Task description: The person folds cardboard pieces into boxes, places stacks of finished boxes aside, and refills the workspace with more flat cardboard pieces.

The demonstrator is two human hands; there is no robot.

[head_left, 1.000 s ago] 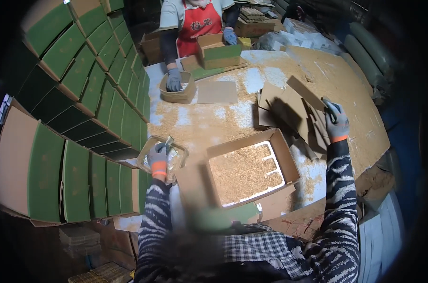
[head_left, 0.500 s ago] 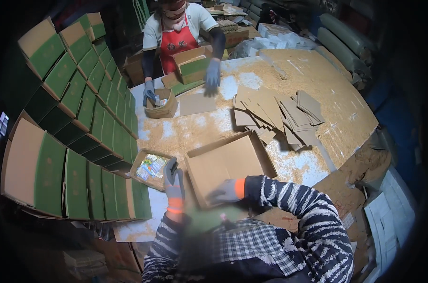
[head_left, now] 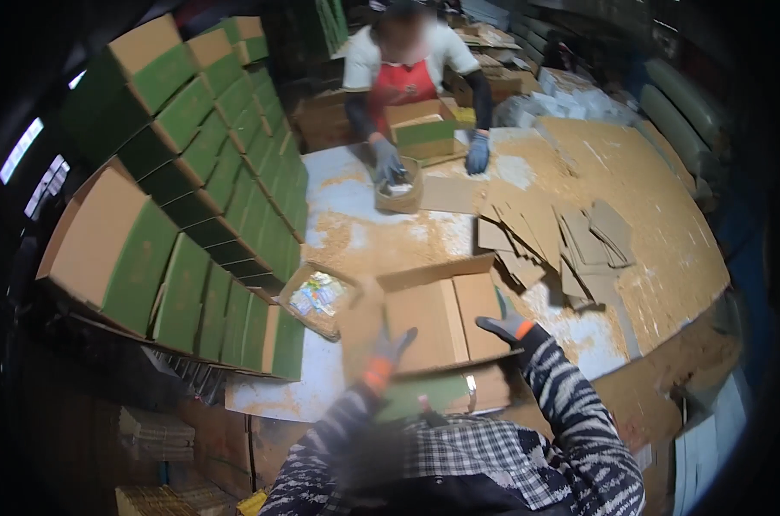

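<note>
An open cardboard box (head_left: 420, 322) lies in front of me on the table, its plain brown inside facing up and a seam running across it. My left hand (head_left: 391, 346), in a grey glove with an orange cuff, is closed on its left wall, thumb inside; the hand is slightly blurred. On the right wall, my right hand (head_left: 505, 320) has its thumb inside and its fingers outside. A blurred brown flap (head_left: 361, 322) sticks out left of the box. Near my left hand stands a small basket (head_left: 336, 325) holding colourful packets (head_left: 317, 294).
Green-and-brown boxes (head_left: 183, 271) are stacked high at the left. Flat cardboard pieces (head_left: 592, 245) lie in a pile to the right. Across the table (head_left: 347, 206), a co-worker (head_left: 407, 82) has one gloved hand in another basket (head_left: 400, 199), beside a green box (head_left: 422, 133).
My left hand has gone from beside the packet basket to the box's left wall. My right hand has crossed from the near left part to the right wall. The whole view has shifted.
</note>
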